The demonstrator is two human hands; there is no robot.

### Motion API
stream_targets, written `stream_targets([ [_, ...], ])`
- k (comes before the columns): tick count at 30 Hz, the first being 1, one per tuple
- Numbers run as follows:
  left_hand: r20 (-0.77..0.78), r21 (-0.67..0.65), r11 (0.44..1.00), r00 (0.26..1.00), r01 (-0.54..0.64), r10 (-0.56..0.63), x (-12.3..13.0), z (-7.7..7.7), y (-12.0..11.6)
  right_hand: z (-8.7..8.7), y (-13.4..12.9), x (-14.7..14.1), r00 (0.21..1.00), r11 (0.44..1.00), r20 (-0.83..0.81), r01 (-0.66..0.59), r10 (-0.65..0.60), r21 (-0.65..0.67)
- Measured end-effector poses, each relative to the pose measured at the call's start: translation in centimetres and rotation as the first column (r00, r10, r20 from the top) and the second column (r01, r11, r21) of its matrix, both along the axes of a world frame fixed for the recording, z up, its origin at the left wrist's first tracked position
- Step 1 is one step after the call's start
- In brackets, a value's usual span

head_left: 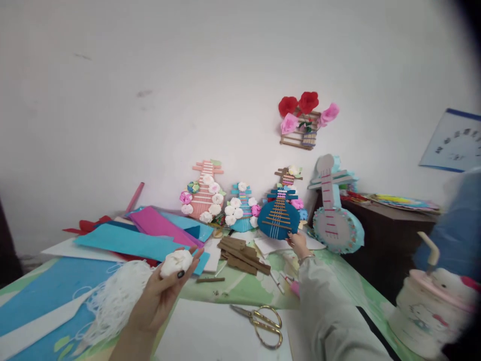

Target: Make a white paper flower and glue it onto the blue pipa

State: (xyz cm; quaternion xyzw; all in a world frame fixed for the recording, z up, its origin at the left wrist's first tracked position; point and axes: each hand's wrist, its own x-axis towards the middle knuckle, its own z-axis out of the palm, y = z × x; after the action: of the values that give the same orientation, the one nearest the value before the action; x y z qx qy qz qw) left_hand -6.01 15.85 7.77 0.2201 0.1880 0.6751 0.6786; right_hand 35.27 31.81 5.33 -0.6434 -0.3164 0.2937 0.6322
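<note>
A white paper flower (176,263) rests in my left hand (158,291), the fingers curled round it above the table. My right hand (298,244) reaches to the back and grips the lower right edge of a dark blue lute-shaped craft (270,220) with brown strips and white strings. That craft stands upright in front of a brown one (288,175). Left of it are a small turquoise lute craft (246,223) and a pink one (201,200), both trimmed with flowers. Gold-handled scissors (267,326) lie on white paper (206,331) nearest me.
Coloured paper sheets (112,240) and a heap of white string (120,291) lie at left. Brown strips (242,254) sit mid-table. At right stand a large white-and-blue lute craft (332,225) and a cup with a straw (424,316). Paper flowers (308,103) hang on the wall.
</note>
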Motion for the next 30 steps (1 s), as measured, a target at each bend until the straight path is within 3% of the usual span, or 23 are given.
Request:
stream_targets([
  [4,-0.062,0.116,0.993,0.998,0.013,-0.006,0.1,0.8,-0.5,2.1,-3.9,-1.3,0.996,0.997,-0.074,-0.051,0.047,-0.060],
  [7,-0.102,0.197,0.980,0.995,0.001,0.019,0.3,1.3,-0.7,2.6,-7.8,-2.8,0.990,0.992,-0.097,-0.106,0.100,-0.066],
  [10,-0.147,0.274,0.962,0.988,0.002,0.040,0.8,1.9,-1.1,2.1,-12.0,-4.8,0.978,0.981,-0.107,-0.183,0.176,-0.059],
  [16,-0.266,0.419,0.904,0.941,-0.081,0.207,1.6,4.0,-3.0,-0.6,-18.9,-10.8,0.929,0.932,-0.098,-0.361,0.357,-0.023],
  [20,-0.295,0.562,0.770,0.797,-0.302,0.527,1.1,4.8,-3.8,-1.9,-21.8,-15.1,0.891,0.893,-0.057,-0.447,0.450,0.057],
  [26,-0.267,0.657,0.613,0.625,-0.439,0.734,-0.1,5.0,-3.7,-2.6,-24.1,-19.4,0.862,0.856,0.019,-0.506,0.507,0.111],
  [28,-0.300,0.684,0.563,0.525,-0.464,0.797,-0.3,4.9,-3.7,-2.9,-24.5,-20.2,0.860,0.851,0.039,-0.509,0.509,0.127],
  [30,-0.322,0.724,0.480,0.373,-0.495,0.870,-0.3,4.9,-3.9,-3.2,-24.8,-20.9,0.854,0.843,0.053,-0.519,0.517,0.142],
])
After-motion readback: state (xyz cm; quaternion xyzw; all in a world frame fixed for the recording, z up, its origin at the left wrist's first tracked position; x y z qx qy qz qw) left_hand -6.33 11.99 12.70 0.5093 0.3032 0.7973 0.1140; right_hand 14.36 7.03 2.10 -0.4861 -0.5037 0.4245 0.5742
